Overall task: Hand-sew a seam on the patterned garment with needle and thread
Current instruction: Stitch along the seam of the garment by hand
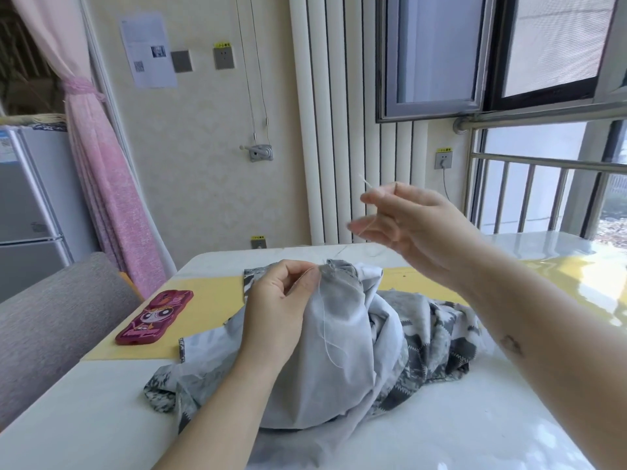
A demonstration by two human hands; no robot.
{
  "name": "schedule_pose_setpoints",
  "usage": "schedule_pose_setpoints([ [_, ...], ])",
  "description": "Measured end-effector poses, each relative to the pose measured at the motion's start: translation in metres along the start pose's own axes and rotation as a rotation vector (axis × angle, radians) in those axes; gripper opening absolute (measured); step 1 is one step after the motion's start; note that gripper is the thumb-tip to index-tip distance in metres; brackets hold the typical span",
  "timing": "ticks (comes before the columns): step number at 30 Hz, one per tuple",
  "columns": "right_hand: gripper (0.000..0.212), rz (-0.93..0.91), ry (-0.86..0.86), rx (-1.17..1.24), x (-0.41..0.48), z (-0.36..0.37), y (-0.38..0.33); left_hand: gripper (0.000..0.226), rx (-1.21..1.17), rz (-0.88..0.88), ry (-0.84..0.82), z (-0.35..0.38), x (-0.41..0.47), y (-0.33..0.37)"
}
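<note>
You look mid-seam: your left hand pinches the patterned garment at its raw edge, your right hand pinches the needle aloft, thread trailing, so stitches likely remain.

Free room and obstacles. The middle of the counter is taken up by the heaped garment, on whose top the left grip is set. The air above its far right is crossed by the right grip with needle; thread is trailed down the cloth. A phone case is laid at the left, well apart. Bare counter is left at the near right and near left.
</note>
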State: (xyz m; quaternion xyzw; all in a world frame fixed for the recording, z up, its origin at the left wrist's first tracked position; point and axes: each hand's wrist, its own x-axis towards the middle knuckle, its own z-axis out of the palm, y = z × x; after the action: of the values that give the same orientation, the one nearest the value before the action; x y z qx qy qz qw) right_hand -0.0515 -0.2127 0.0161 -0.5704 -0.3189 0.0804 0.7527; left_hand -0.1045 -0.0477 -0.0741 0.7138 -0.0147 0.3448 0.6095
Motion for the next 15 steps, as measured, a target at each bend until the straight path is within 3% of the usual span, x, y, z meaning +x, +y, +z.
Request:
schedule_pose_setpoints([
  [2,0.006,-0.011,-0.044,0.345,-0.001,0.007,-0.006,0.009,0.018,-0.007,0.004,0.002,0.001,0.0],
  [4,0.01,-0.032,-0.014,0.384,0.0,0.007,-0.009,0.009,0.029,-0.01,0.02,0.003,0.004,0.001],
  [5,0.011,-0.052,0.013,0.24,0.001,0.004,-0.009,0.009,0.032,-0.015,0.026,0.003,0.004,0.001],
  [8,0.014,-0.155,0.048,-0.655,0.002,-0.011,0.002,0.007,0.038,-0.019,0.033,0.001,0.005,0.001],
  [10,0.015,-0.203,0.032,-1.094,0.002,-0.021,0.011,0.007,0.036,-0.013,0.038,0.001,0.004,0.001],
  [15,0.014,-0.089,0.04,-1.518,0.006,-0.034,0.012,0.008,0.03,-0.007,0.051,0.002,0.005,0.005],
])
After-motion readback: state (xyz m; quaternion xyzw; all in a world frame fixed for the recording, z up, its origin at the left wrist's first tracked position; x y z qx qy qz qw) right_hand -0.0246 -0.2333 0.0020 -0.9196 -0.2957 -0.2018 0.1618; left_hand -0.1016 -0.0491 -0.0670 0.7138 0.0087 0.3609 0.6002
